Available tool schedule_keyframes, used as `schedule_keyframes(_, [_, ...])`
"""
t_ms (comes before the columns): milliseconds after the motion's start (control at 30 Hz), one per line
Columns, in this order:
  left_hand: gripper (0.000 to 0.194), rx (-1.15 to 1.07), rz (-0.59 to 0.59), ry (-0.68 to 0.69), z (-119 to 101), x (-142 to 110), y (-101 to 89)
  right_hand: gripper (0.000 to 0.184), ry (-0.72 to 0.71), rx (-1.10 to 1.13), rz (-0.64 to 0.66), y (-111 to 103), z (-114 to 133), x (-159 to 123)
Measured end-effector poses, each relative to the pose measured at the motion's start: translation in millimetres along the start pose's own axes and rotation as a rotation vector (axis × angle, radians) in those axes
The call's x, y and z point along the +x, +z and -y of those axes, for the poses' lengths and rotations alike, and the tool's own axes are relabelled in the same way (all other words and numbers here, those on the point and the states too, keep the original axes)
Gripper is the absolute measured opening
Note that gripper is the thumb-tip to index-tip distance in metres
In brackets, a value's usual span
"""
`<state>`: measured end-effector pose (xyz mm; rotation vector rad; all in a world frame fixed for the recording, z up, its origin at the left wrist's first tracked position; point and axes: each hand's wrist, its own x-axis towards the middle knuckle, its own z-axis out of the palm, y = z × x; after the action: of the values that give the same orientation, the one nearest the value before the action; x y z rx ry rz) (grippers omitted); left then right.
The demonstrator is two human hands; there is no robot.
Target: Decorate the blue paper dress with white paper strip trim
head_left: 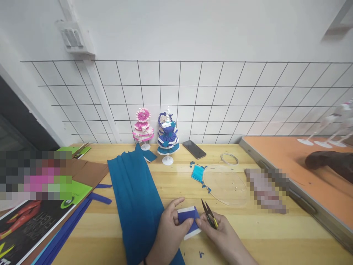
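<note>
My left hand pinches a folded piece of blue paper with white edges between thumb and fingers. Black thread snips with yellow on the handle rest in my right hand, blades pointing up and away. The right thumb and fingertips also touch the right side of the folded paper. Under my left forearm lies a long sheet of teal crepe paper, running toward the wall. Small dark blue scraps are on the table just below the hands.
Pink and blue miniature dresses stand on white stands by the wall. Beyond my hands are a phone, a turquoise thread bundle, a clear disc and a wire ring. Coloured papers pile up left; an orange board borders the right.
</note>
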<state>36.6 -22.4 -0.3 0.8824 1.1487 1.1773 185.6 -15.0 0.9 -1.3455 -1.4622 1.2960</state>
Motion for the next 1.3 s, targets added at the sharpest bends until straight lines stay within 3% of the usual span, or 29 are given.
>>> schedule_keyframes(167, [0.056, -0.015, -0.023, 0.000, -2, -1, -0.4, 0.036, -0.005, 0.014, 0.029, 0, 9, -2])
schedule_keyframes(333, [0.056, 0.064, -0.034, 0.001, 2, -3, 0.4, 0.034, -0.014, 0.100, -0.030, 1, 7, -3])
schedule_keyframes(567, [0.060, 0.148, 0.078, -0.009, 8, -7, 1.6, 0.034, 0.049, 0.150, 0.003, 2, 3, -1])
schedule_keyframes(767, [0.059, 0.215, 0.091, -0.003, 6, -7, 2.0, 0.037, 0.054, 0.141, 0.001, 3, 3, -2])
schedule_keyframes(900, [0.061, 0.164, 0.080, -0.031, 5, -7, 0.3, 0.041, 0.077, 0.122, 0.005, 0, 5, -2])
schedule_keyframes(1100, [0.072, -0.056, 0.202, -0.191, -4, -3, -5.2, 0.043, 0.096, 0.168, 0.006, -2, 5, 0])
schedule_keyframes(1300, [0.082, -0.028, 0.238, -0.206, -6, -4, -3.4, 0.039, 0.117, 0.239, 0.045, -2, 3, 0])
